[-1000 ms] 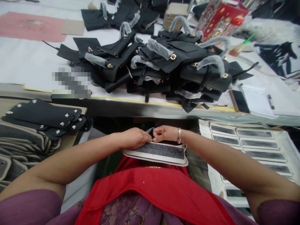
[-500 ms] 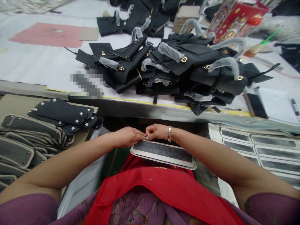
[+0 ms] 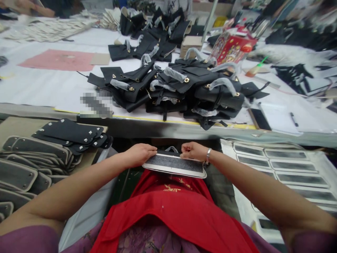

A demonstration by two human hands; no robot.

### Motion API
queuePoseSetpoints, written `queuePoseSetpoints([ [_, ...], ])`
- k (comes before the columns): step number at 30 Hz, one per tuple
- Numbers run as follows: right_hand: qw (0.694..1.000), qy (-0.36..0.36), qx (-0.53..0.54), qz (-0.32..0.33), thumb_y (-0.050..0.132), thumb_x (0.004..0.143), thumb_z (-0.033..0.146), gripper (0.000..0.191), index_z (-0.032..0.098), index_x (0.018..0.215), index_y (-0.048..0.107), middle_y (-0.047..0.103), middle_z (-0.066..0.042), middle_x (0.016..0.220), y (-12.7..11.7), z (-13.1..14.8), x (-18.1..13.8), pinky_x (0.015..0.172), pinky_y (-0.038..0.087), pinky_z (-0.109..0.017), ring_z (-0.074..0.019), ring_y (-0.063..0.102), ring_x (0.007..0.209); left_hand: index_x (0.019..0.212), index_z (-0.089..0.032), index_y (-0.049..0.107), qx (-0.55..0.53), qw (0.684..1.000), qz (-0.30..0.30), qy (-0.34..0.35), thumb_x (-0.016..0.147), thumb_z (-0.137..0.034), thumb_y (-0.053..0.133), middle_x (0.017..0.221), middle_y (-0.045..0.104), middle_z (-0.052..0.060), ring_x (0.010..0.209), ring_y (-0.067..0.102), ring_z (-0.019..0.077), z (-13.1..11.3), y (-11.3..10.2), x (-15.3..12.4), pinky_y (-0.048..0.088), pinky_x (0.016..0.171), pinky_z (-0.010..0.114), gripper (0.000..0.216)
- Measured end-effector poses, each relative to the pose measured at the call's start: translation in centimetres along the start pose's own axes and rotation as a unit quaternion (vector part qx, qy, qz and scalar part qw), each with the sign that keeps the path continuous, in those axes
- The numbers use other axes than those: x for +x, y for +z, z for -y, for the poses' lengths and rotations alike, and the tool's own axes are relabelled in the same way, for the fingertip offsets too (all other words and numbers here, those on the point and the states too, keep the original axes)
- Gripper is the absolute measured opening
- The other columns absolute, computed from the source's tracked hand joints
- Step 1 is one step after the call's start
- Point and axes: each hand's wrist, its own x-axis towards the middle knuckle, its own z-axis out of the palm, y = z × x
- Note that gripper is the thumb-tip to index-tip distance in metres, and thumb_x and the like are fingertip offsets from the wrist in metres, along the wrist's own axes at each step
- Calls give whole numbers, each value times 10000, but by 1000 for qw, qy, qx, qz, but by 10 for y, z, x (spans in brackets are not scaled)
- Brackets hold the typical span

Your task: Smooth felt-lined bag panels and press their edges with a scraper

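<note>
A handbag piece (image 3: 173, 163) lies across my lap, its dark grey panel with a cream border facing me. Behind its upper edge shows a loop of plastic-wrapped handle (image 3: 171, 149). My left hand (image 3: 140, 154) is closed on the left end of the piece, fingertips over the far edge. Near the right end, my right hand (image 3: 194, 151) has curled fingers, pinched together at the upper edge. What lies under those right fingertips is hidden.
Black handbags (image 3: 168, 84) with wrapped handles are piled on the white table ahead. Dark panels (image 3: 65, 131) are stacked at left. Bordered panels (image 3: 292, 167) lie in rows at right. A phone (image 3: 259, 118) and a red box (image 3: 233, 45) are on the table.
My hands were together at the piece's upper left corner. Now my right hand has moved right along the upper edge, and the left stays near the left end. The view has tilted up.
</note>
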Motion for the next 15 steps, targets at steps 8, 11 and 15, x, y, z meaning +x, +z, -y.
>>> queuePoseSetpoints([
  [8, 915, -183, -227, -280, 575, 821, 310, 205, 181, 980, 565, 600, -70, 986, 56, -11, -106, 905, 360, -401, -220, 534, 924, 1180, -144, 499, -67, 988, -141, -15, 831, -301, 528, 1239, 532, 110, 1138, 479, 226, -87, 20, 18, 372, 989, 403, 383],
  [11, 887, -173, -237, -357, 547, 852, 282, 136, 192, 949, 578, 601, -71, 1012, 88, -28, -119, 1005, 264, -462, -229, 514, 1004, 966, -172, 594, -52, 982, -180, -13, 847, -268, 504, 1107, 606, 75, 1028, 531, 217, -113, 36, 32, 419, 908, 387, 178],
  [15, 853, -164, -240, -433, 495, 885, 246, 131, 201, 834, 607, 621, -49, 940, 110, -36, -113, 1027, 237, -454, -218, 504, 1036, 817, -179, 612, -7, 973, -229, -14, 866, -204, 448, 1016, 638, 52, 966, 547, 205, -121, 47, 39, 428, 852, 371, 173],
])
